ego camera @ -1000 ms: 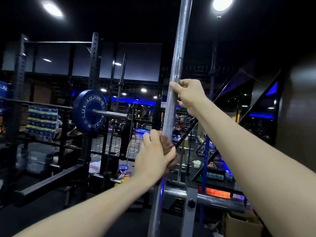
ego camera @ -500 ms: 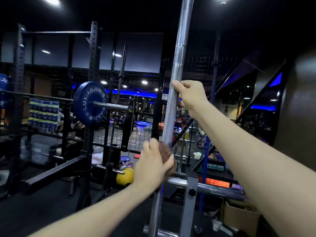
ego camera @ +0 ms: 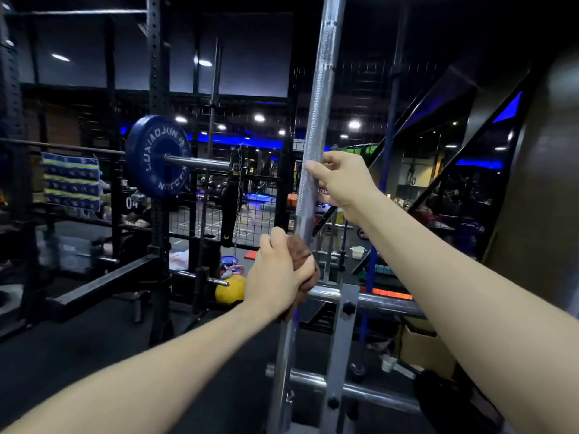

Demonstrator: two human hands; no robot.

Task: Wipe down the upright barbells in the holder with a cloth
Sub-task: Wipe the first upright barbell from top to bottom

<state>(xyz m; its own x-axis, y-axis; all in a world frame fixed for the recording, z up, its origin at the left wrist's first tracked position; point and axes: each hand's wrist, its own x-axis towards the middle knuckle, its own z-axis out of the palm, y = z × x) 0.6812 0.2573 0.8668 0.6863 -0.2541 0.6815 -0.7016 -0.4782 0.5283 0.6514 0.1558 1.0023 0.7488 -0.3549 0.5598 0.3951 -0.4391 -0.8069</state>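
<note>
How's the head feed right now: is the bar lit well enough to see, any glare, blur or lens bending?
Head view: the gym is dim, yet the upright barbell catches enough light to show its knurling; ceiling lights blow out as small white spots; straight rack posts bow from the wide lens; both forearms smear soft near the bottom edge; the left hand and brown cloth stay fairly sharp.
</note>
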